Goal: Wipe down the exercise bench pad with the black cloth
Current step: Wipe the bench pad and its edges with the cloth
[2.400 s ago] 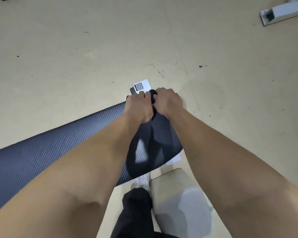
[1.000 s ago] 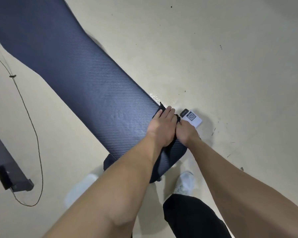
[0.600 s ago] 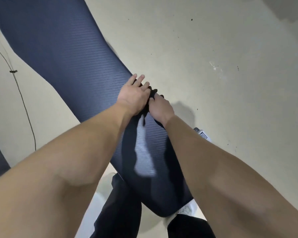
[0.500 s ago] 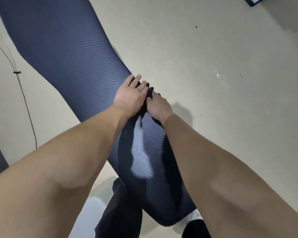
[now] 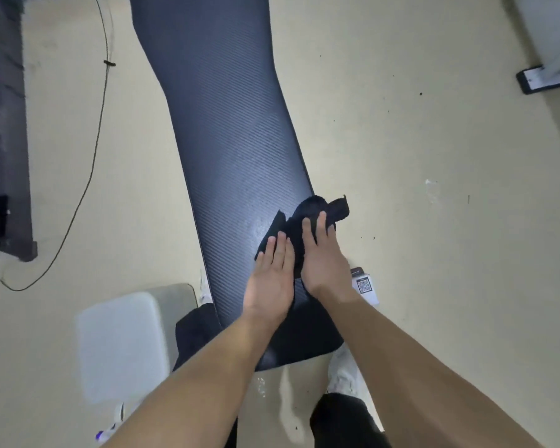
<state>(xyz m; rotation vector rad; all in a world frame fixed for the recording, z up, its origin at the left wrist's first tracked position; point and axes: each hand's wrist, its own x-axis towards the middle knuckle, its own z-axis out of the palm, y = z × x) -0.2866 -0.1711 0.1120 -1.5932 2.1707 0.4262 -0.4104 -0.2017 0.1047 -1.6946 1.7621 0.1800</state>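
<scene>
We are in the middle of the wiping step, near the close end of the long dark bench pad (image 5: pixel 227 130), which runs away from us up the middle of the view. Going left to right: our left hand (image 5: pixel 270 279) lies flat with its fingers (image 5: pixel 280 245) straight, pressing the near edge of the black cloth (image 5: pixel 307 218) onto the pad and gripping nothing. Just beside it, our right hand (image 5: pixel 324 258) lies on the cloth too, fingers stretched out over the bunched part at the pad's right edge; whether the thumb hooks any fabric we cannot tell. A cloth corner hangs past that edge over the floor (image 5: pixel 434 221).

Most of the pad ahead looks unwiped, we judge, so the next move calls for pushing the cloth forward under both palms, keeping it on the pad.

Counted: one pad, one cloth, two hands, one small white tag (image 5: pixel 365 287) on the floor beside our right wrist.
</scene>
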